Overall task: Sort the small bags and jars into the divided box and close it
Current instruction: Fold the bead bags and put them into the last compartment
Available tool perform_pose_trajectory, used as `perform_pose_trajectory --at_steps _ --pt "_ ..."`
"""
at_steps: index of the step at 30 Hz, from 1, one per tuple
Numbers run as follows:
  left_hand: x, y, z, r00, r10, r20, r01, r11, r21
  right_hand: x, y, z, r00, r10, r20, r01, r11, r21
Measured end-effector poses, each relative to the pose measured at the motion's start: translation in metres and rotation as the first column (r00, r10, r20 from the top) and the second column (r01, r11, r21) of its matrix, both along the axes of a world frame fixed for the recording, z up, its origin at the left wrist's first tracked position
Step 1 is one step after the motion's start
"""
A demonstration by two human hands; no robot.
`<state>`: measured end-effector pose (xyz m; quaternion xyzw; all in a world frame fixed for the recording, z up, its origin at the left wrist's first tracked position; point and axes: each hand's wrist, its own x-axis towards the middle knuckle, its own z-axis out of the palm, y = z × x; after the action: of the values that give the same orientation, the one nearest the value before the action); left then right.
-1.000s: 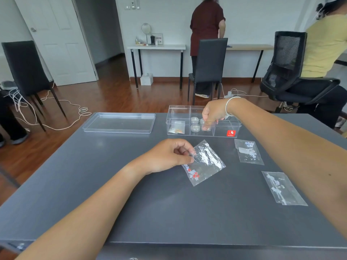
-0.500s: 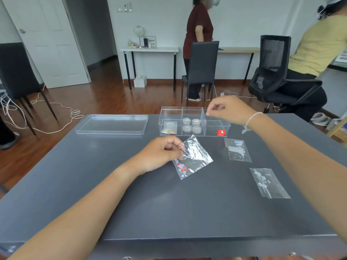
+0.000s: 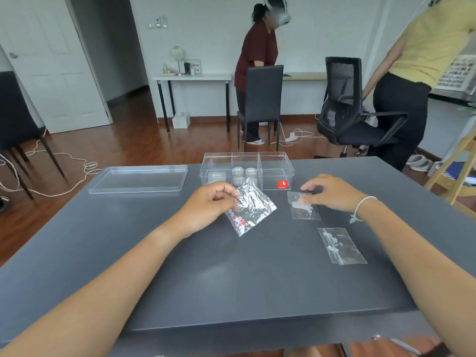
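The clear divided box (image 3: 274,163) stands open at the table's far middle, with several small jars (image 3: 244,172) in its centre compartment and something pale in the left one. My left hand (image 3: 206,204) pinches a clear bag with red and white beads (image 3: 251,211) just in front of the box. My right hand (image 3: 331,191) rests fingers-down on the top of a second small bag (image 3: 304,210) lying flat on the table. A third bag (image 3: 340,244) lies apart, nearer to me on the right.
The box's clear lid (image 3: 137,177) lies flat at the far left of the grey table (image 3: 231,279). Beyond the table are black chairs (image 3: 261,104), cables on the wood floor and two standing people (image 3: 257,60).
My right hand has left the box and come down onto the second bag. My left hand keeps its hold on the beaded bag, lifted slightly toward the box.
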<state>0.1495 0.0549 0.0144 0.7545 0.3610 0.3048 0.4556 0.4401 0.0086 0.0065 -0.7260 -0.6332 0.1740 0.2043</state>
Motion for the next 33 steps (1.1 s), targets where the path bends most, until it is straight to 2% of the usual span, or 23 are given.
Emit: perform_pose_trajectory --at_steps 7,16,21,24,33 --pt "0.012 0.009 0.015 0.997 0.046 0.065 -0.048 0.998 0.035 -0.003 0.000 -0.005 0.995 -0.007 -0.102 0.013 0.998 0.058" --pt "0.050 0.037 0.053 0.994 0.062 0.085 -0.076 0.982 0.174 0.002 -0.008 0.001 0.913 -0.005 -0.408 0.066 0.988 0.136" --pt "0.080 0.059 0.076 0.996 0.084 0.043 -0.092 0.967 0.237 0.000 -0.011 0.009 0.861 0.013 -0.509 0.125 0.964 0.237" --pt "0.091 0.069 0.079 0.996 0.088 -0.031 -0.076 0.959 0.274 -0.004 -0.014 0.010 0.835 0.027 -0.550 0.155 0.947 0.283" --pt "0.127 0.102 0.058 0.966 0.021 -0.259 0.052 0.961 0.273 0.005 -0.007 0.011 0.800 0.023 -0.599 0.193 0.936 0.294"
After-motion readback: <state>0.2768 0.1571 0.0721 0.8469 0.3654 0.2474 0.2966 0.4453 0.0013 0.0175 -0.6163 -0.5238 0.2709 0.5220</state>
